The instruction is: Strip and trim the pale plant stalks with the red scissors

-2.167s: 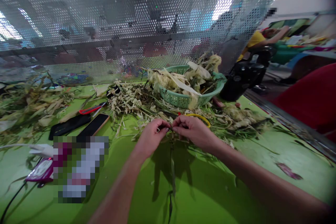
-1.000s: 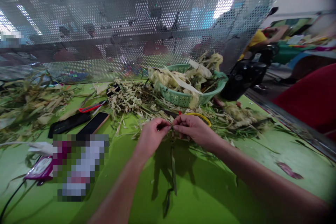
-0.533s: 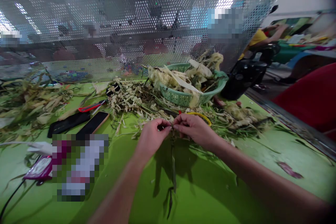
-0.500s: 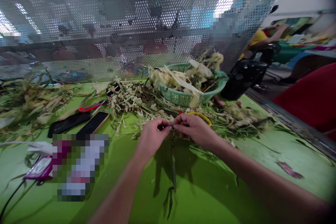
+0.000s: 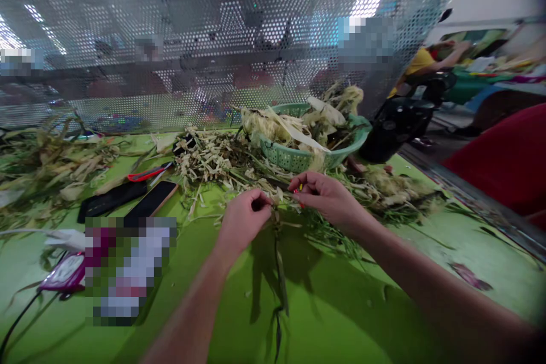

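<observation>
My left hand [image 5: 245, 219] is closed in a pinch at the top of a thin dark plant strip [image 5: 280, 273], which hangs down over the green table. Pale fibre ends stick out around the pinch. To its right, a short gap away, my right hand [image 5: 319, 196] has its fingers curled together. Bits of a red-and-yellow item [image 5: 300, 188] show between these fingers; its full shape is hidden. Just behind both hands lies a heap of chopped dry husk pieces [image 5: 209, 156].
A green basket [image 5: 294, 160] of husks and fibres stands at the back, before a perforated metal screen [image 5: 191, 40]. At left lie a red cutter [image 5: 149, 172], a phone [image 5: 151, 202], a purple device [image 5: 63, 273] and leafy scraps [image 5: 55, 165]. A person in yellow sits far right.
My right hand has parted from the left and closed around the red-and-yellow item. The yellow loop behind it no longer shows. My left hand has shifted slightly left with the strip.
</observation>
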The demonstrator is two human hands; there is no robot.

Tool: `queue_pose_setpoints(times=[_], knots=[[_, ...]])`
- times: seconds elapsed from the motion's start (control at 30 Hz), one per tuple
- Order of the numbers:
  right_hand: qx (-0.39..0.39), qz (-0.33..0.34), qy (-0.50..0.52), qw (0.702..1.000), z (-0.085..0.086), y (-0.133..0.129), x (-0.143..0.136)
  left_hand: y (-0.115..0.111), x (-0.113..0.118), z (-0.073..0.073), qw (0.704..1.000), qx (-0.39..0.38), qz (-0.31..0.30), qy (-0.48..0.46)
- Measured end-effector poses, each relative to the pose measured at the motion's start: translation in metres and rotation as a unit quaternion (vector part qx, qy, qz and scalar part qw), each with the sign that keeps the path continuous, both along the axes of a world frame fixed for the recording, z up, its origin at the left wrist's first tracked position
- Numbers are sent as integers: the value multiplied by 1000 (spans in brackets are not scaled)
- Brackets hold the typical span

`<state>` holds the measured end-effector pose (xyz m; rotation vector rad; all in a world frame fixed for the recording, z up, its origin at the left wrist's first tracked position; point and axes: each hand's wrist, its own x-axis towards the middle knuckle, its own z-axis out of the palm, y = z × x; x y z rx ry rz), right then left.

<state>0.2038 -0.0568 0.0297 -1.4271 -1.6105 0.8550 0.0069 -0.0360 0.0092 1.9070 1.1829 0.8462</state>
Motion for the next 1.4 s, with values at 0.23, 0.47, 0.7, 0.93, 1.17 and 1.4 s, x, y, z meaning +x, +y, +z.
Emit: queue_pose_setpoints(times=[0.23, 0.47, 0.7, 0.93, 1.17, 1.4], knots=[[-2, 28, -103, 994, 4, 5, 19, 4, -7, 4, 1000, -23, 0, 15], [-32, 59, -118, 991, 7, 3, 13, 6, -5, 1, 996, -68, -23, -54], [-119, 121, 75, 983, -11, -3, -12, 5, -3, -1, 991, -87, -43, -95], [-113, 62, 110, 985, -14, -4, -14, 3, -2, 1, 986, -98, -57, -121], [-74, 71, 119, 988, -11, -1, -10, 5, -2, -1, 983, -112, -58, -135], [-91, 83, 234, 964, -9, -5, -12, 7, -2, -1, 985, -109, -39, -125]])
